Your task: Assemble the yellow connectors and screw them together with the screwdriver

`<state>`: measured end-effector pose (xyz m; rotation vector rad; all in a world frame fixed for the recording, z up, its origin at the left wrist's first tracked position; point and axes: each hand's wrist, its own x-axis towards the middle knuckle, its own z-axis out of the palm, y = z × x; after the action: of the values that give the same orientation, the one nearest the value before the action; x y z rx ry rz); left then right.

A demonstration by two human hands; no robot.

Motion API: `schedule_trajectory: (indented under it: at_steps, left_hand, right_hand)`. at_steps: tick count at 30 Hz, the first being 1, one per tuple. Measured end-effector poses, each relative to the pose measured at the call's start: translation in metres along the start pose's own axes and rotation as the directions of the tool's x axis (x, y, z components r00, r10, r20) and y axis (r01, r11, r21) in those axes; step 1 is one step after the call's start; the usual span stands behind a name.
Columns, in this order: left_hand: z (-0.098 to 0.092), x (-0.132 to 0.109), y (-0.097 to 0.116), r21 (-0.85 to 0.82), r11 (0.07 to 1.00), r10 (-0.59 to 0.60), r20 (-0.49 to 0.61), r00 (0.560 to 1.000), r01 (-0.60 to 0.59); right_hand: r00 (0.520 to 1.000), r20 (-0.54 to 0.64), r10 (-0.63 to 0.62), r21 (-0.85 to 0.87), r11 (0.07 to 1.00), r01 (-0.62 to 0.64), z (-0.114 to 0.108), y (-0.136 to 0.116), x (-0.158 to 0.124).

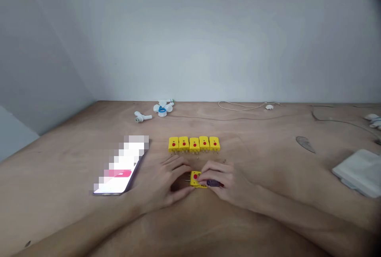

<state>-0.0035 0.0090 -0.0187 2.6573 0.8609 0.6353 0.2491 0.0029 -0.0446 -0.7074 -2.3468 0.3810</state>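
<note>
1. Left hand (174,178) and right hand (222,179) meet low centre, close together around one loose yellow connector (195,179).
2. Left hand: fingers and thumb clamped on the connector's left end, probably to stop it sliding. Its metal pins point left.
3. Right hand: fingers clamped on 1 small screwdriver (214,183), dark handle, held low against the connector's right end, which suggests work on that end. Tip hidden; contact can't be confirmed.
4. Count: 5 more yellow connectors (194,144) in a tidy row just above the hands, pins toward the person, seemingly kept within reach. 6 total.
5. Left of the row: 1 phone (122,165), screen lit and pixelated.
6. Top centre: 2 white plastic fittings (162,108) on the wooden table (59,193).
</note>
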Motion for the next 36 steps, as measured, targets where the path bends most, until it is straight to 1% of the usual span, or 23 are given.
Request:
schedule_trajectory:
  at_steps: [5,12,16,19,27,32,36]
  left_hand:
    - [-0.002,0.000,0.000,-0.006,1.000,-0.008,0.010,1.000,0.008]
    - [0.000,-0.001,-0.002,-0.003,1.000,0.007,0.016,1.000,-0.007]
    - [0.000,-0.001,-0.003,-0.014,1.000,0.002,0.015,1.000,-0.002]
    - [-0.002,-0.001,-0.003,-0.007,1.000,0.005,0.021,1.000,-0.005]
    - [-0.002,-0.001,-0.002,-0.011,1.000,0.010,0.013,1.000,-0.010]
    - [-0.003,0.000,0.000,-0.006,1.000,-0.004,0.033,0.999,0.004]
    - [-0.004,0.001,0.000,-0.010,1.000,-0.009,0.050,0.999,0.009]
  right_hand:
    - [0.997,0.058,-0.060,0.056,0.997,0.057,-0.005,0.006,-0.005]
    - [0.994,0.040,-0.105,0.048,0.993,0.103,-0.009,0.007,-0.006]
    - [0.994,0.055,-0.096,0.021,0.995,0.095,-0.010,0.005,-0.007]
    - [0.995,0.065,-0.081,0.040,0.996,0.079,-0.011,0.005,-0.007]
    - [0.992,0.016,-0.123,0.068,0.990,0.122,-0.009,0.009,-0.006]
    - [0.997,0.005,-0.074,0.141,0.987,0.073,-0.009,0.011,-0.006]
    - [0.997,0.025,-0.073,0.134,0.989,0.069,-0.010,0.009,-0.006]
